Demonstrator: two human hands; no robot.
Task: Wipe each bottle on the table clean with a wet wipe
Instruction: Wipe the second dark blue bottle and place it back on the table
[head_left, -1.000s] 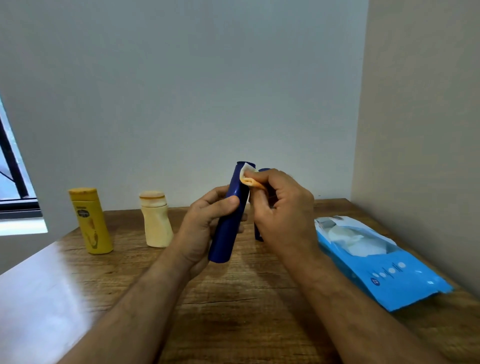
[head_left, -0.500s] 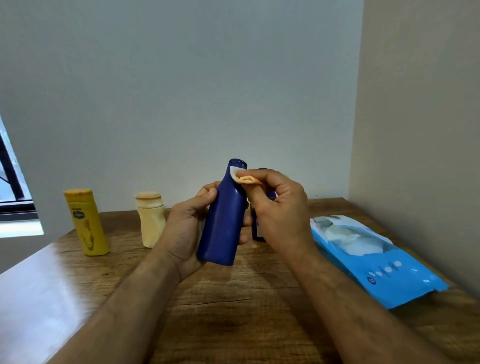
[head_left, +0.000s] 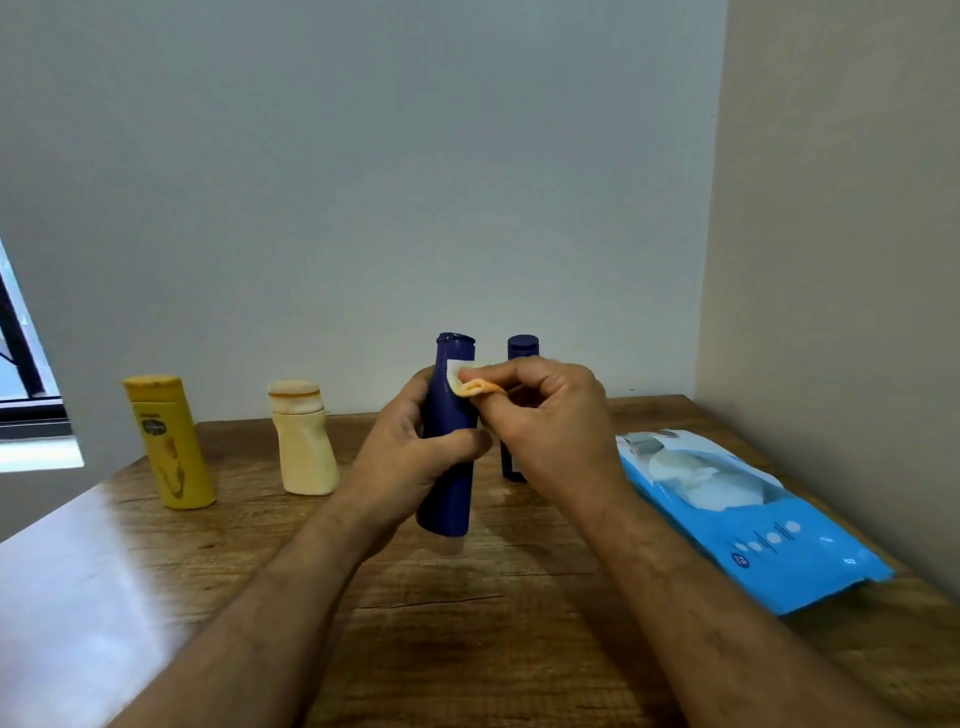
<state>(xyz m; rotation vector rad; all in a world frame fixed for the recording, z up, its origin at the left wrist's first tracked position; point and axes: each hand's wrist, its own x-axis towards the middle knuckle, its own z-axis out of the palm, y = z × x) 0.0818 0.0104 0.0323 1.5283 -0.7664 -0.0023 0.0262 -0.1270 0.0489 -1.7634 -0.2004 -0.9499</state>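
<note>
My left hand (head_left: 415, 457) grips a tall dark blue bottle (head_left: 448, 493) around its middle and holds it nearly upright above the wooden table (head_left: 467, 623). My right hand (head_left: 545, 421) pinches a small folded wet wipe (head_left: 467, 383), white and stained orange, against the bottle's neck just below the cap. A second dark blue bottle (head_left: 521, 349) stands behind my right hand, mostly hidden. A yellow bottle (head_left: 171, 441) and a cream bottle (head_left: 304, 441) stand at the back left.
A light blue pack of wet wipes (head_left: 753, 525) lies open on the right side of the table, close to the beige side wall. A grey wall runs behind the bottles. A window edge shows at far left.
The blue bottle was turned from a slanted pose to nearly upright in my left hand. My right hand with the wipe has stayed at the bottle's neck.
</note>
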